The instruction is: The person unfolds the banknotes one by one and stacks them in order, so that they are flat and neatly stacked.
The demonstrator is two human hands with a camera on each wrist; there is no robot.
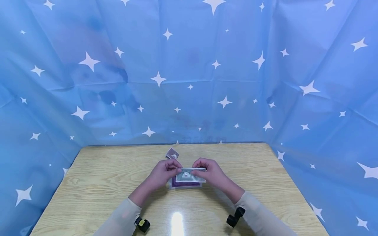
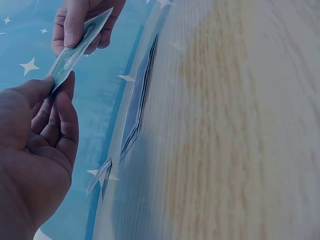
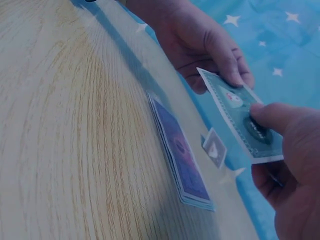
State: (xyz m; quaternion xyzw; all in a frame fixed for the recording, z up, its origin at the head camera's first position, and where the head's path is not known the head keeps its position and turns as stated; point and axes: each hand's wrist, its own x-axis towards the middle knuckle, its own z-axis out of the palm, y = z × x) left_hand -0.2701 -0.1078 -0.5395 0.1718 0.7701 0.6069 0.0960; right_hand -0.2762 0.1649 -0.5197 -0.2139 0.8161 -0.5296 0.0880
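Observation:
Between my two hands a green printed card (image 1: 186, 176) with a white border and a small white cartoon figure is held up, tilted. My left hand (image 1: 164, 171) pinches its left end between thumb and fingers. At the other end, my right hand (image 1: 211, 171) grips the card, the thumb lying across its printed face beside a dark oval (image 3: 257, 130). Below it on the table lies a neat stack of purple cards (image 3: 180, 150) with white edges, partly covered by the held card in the head view.
Just beyond the hands, a small greyish-purple card (image 1: 172, 153) with a white figure lies at an angle near the table's far edge. The light wooden table (image 1: 112, 177) meets a blue star-printed cloth (image 1: 189, 121) behind and at both sides.

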